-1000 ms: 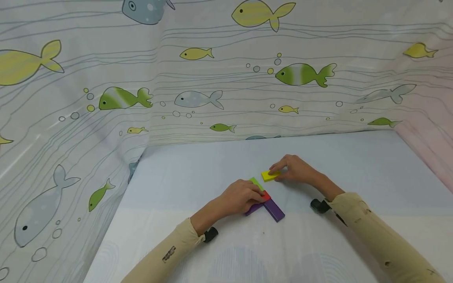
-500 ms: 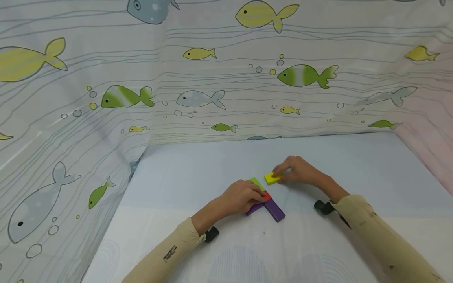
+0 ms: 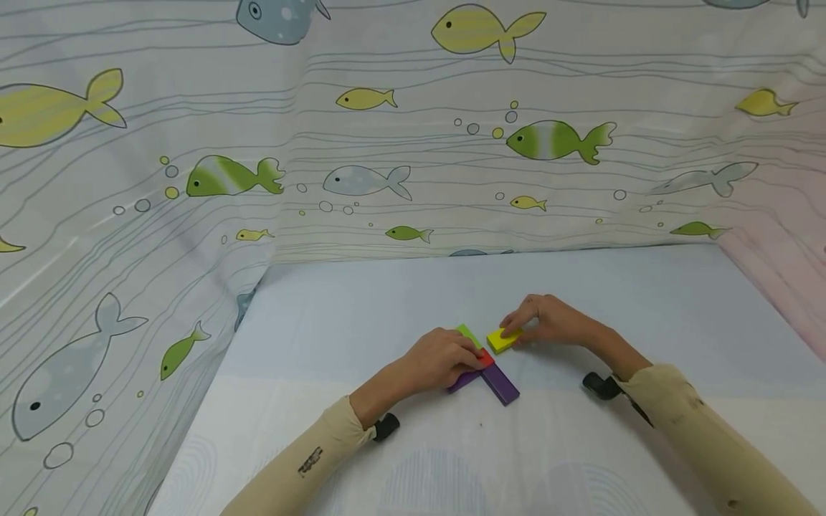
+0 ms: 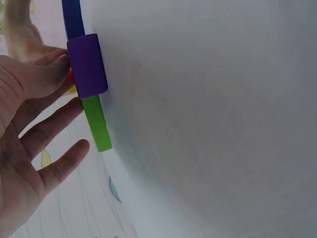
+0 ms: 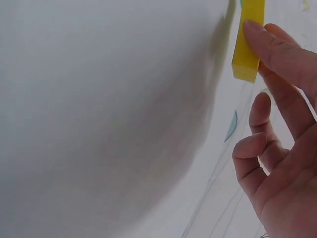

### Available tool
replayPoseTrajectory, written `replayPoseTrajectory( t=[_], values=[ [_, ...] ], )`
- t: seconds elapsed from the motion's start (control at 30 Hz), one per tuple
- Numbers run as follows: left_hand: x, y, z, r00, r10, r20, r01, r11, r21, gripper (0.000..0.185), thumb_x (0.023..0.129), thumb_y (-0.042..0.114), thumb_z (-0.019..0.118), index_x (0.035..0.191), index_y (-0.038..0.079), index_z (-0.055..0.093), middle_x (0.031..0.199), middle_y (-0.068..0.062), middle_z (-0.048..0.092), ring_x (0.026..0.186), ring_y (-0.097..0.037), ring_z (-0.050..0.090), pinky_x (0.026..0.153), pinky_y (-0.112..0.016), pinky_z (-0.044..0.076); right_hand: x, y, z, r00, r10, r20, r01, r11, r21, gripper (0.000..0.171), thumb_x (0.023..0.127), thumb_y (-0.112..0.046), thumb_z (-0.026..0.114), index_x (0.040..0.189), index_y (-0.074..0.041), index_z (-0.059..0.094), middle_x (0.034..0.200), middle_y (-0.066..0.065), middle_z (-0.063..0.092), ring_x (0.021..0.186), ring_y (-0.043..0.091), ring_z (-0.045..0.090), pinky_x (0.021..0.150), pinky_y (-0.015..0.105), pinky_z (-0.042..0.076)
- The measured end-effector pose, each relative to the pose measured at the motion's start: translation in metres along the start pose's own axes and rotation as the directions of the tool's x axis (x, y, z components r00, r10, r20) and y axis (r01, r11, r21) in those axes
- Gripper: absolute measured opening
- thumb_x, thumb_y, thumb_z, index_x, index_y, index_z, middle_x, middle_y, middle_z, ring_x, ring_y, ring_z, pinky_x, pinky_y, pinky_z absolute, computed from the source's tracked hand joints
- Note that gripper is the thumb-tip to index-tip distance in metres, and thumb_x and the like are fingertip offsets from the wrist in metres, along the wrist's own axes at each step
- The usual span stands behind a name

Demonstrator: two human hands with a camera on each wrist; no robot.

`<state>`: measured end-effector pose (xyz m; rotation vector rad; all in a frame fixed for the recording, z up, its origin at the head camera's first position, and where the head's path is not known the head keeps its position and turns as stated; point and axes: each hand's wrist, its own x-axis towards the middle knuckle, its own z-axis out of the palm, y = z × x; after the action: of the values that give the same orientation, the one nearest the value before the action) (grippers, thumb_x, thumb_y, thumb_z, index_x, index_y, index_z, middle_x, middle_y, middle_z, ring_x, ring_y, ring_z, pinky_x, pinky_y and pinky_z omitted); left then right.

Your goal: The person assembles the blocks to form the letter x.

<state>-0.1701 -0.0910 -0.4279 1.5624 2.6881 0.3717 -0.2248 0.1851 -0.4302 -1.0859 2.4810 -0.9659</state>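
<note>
In the head view, several coloured blocks lie joined on the table: a light green block [image 3: 467,332], a red block [image 3: 487,359], a purple block [image 3: 500,385] angled toward the front right, and a second purple block [image 3: 461,382] partly under my left hand [image 3: 439,360]. That hand's fingertips rest on the red block. The left wrist view shows its thumb against the near purple block [image 4: 89,74], the lower fingers spread. My right hand [image 3: 558,320] pinches a yellow block [image 3: 497,342] between thumb and index finger, just right of the green and red blocks; its other fingers curl loosely.
A pale cloth covers the table [image 3: 361,294]. Behind and to the left hangs a curtain [image 3: 387,136] printed with fish; a pinkish curtain [image 3: 787,236] is at the right. Both wrists carry small black cameras.
My right hand has moved the yellow block slightly right and then toward me, closer to the red block, turning it a little. My left hand and the joined blocks stay in place.
</note>
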Motion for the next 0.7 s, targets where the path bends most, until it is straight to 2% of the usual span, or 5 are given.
replayPoseTrajectory(
  t=[0.2, 0.47, 0.7],
  values=[
    [0.0001, -0.0003, 0.0005, 1.0, 0.004, 0.005, -0.004, 1.0, 0.011, 0.022, 0.093, 0.013, 0.068, 0.111, 0.021, 0.078, 0.109, 0.005, 0.072, 0.104, -0.01, 0.064, 0.089, -0.023, 0.048, -0.0038, -0.003, 0.0024, 0.999, -0.032, 0.018, 0.032, 0.999, 0.014, 0.026, 0.08, -0.009, 0.082, 0.103, -0.021, 0.08, 0.111, -0.007, 0.072, 0.096, 0.014, 0.055, 0.08, 0.041, 0.044],
    [0.0003, 0.0, -0.0004, 1.0, 0.004, 0.004, -0.004, 1.0, 0.017, 0.022, 0.093, 0.013, 0.069, 0.111, 0.021, 0.078, 0.108, 0.005, 0.072, 0.104, -0.01, 0.064, 0.089, -0.022, 0.048, -0.0049, -0.0043, 0.0058, 0.997, -0.072, 0.018, 0.072, 0.997, 0.017, 0.026, 0.079, -0.008, 0.083, 0.102, -0.02, 0.08, 0.11, -0.007, 0.072, 0.093, 0.013, 0.054, 0.077, 0.035, 0.043],
    [0.0001, 0.0001, 0.0002, 1.0, 0.0, 0.01, -0.001, 1.0, 0.026, 0.021, 0.093, 0.015, 0.068, 0.11, 0.022, 0.078, 0.109, 0.006, 0.072, 0.104, -0.01, 0.064, 0.088, -0.023, 0.048, -0.0028, -0.0057, 0.0087, 0.995, -0.096, 0.023, 0.096, 0.995, 0.021, 0.026, 0.078, -0.006, 0.082, 0.102, -0.017, 0.08, 0.11, -0.004, 0.073, 0.09, 0.013, 0.054, 0.075, 0.036, 0.044]
  ],
)
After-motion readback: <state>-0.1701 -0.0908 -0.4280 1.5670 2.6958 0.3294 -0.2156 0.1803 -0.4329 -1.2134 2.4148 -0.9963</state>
